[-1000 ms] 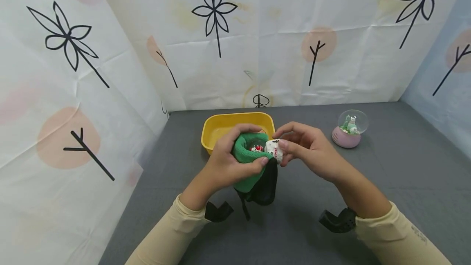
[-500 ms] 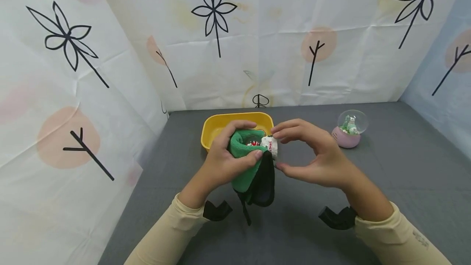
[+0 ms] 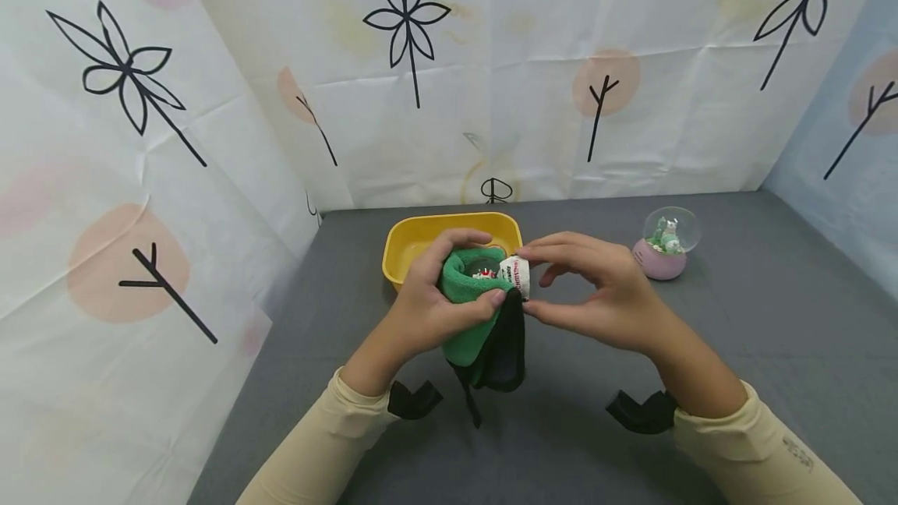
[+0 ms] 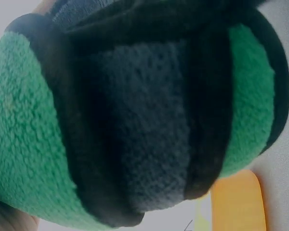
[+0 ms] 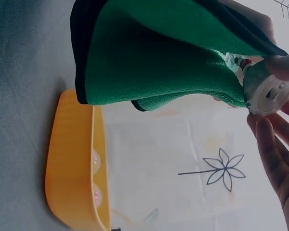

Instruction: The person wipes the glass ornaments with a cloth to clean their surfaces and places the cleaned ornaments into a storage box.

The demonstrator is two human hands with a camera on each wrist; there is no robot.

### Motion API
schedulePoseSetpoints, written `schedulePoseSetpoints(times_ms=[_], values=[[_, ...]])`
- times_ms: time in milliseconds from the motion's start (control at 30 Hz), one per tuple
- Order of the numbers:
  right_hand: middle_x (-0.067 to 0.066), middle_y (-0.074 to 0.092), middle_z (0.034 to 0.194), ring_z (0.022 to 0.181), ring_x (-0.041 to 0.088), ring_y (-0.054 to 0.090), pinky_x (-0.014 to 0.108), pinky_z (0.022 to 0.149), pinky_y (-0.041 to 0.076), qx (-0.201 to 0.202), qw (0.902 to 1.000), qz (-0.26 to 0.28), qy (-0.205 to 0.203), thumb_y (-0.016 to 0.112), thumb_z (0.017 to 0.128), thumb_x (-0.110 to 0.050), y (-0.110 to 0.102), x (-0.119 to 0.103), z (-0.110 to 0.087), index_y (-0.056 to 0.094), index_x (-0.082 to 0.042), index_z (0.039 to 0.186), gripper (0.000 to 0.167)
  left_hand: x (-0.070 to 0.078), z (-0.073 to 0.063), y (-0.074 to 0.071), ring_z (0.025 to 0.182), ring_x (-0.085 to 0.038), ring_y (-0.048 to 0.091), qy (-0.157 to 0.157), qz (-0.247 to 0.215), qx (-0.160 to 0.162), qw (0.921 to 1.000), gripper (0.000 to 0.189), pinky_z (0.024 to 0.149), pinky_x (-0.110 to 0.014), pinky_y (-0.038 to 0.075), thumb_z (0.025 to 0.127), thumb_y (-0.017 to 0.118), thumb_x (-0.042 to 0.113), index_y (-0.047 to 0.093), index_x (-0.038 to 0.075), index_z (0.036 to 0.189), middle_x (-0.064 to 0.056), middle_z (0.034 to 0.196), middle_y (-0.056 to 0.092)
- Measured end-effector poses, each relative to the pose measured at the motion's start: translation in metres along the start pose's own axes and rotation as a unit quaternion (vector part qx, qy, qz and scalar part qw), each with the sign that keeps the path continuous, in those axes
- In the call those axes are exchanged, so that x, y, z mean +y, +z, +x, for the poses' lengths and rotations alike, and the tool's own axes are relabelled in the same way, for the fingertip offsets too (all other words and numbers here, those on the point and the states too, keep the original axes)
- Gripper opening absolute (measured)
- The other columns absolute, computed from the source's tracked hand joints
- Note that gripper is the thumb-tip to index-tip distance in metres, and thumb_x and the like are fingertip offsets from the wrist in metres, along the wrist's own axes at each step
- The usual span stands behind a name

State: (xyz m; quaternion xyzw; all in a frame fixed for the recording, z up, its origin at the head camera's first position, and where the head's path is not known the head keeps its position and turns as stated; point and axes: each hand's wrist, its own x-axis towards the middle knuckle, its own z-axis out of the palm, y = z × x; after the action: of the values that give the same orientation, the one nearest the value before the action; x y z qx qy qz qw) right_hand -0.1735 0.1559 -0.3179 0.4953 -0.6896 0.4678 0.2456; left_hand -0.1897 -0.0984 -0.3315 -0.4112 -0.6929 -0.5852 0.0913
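Note:
A small snow globe with a white base (image 3: 515,277) and a red-and-white figure in its clear dome is held in front of the body, lying on its side. My left hand (image 3: 431,302) grips a green fleecy cloth (image 3: 464,343) with black edging, wrapped round the dome. The thumb presses the cloth near the base. My right hand (image 3: 603,291) pinches the base between thumb and fingertips; in the right wrist view the base's round underside (image 5: 272,94) faces out. A loose flap of cloth (image 4: 149,120) fills the left wrist view.
A yellow plastic tub (image 3: 414,234) stands just behind the hands; the right wrist view shows round clear things (image 5: 96,195) inside it. To the right, another snow globe with a pink base (image 3: 659,259) stands on the grey table (image 3: 772,294). A patterned white sheet (image 3: 533,100) hangs behind.
The right fingers loosened around the base, spread apart, then closed on it again. The lettering on the base has turned. The cloth and left hand have shifted slightly left.

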Motion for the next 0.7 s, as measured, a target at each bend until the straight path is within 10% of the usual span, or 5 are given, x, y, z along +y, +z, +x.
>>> schedulePoseSetpoints(times_ms=[200, 533, 700], values=[[0.01, 0.075, 0.115, 0.097, 0.014, 0.073, 0.026, 0.079, 0.064, -0.019, 0.9935, 0.057, 0.097, 0.085, 0.076, 0.016, -0.0013, 0.0001, -0.0036, 0.072, 0.001, 0.127, 0.055, 0.0007, -0.0001, 0.0004, 0.1, -0.023, 0.073, 0.005, 0.008, 0.0, 1.0, 0.06, 0.086, -0.037, 0.066, 0.084, 0.084, 0.0, 0.057, 0.006, 0.137, -0.013, 0.127, 0.07], [0.009, 0.077, 0.103, 0.078, 0.022, 0.073, 0.036, 0.074, 0.066, -0.059, 0.9398, 0.133, 0.309, 0.07, 0.099, -0.001, -0.008, -0.0049, -0.0012, 0.073, 0.002, 0.121, 0.022, 0.0024, -0.0002, 0.0039, 0.101, -0.02, 0.072, 0.033, 0.021, -0.003, 0.9992, 0.072, 0.086, -0.038, 0.066, 0.074, 0.091, 0.0, 0.054, 0.007, 0.135, -0.011, 0.126, 0.069], [0.007, 0.075, 0.104, 0.082, 0.022, 0.074, 0.037, 0.076, 0.066, -0.053, 0.9236, 0.184, 0.332, 0.066, 0.1, 0.0, -0.0083, -0.006, -0.0002, 0.07, 0.001, 0.12, 0.02, 0.0029, -0.0006, 0.0044, 0.104, -0.018, 0.071, 0.039, 0.039, -0.005, 0.9985, 0.076, 0.088, -0.036, 0.066, 0.072, 0.094, 0.002, 0.052, 0.005, 0.136, -0.01, 0.125, 0.069]])
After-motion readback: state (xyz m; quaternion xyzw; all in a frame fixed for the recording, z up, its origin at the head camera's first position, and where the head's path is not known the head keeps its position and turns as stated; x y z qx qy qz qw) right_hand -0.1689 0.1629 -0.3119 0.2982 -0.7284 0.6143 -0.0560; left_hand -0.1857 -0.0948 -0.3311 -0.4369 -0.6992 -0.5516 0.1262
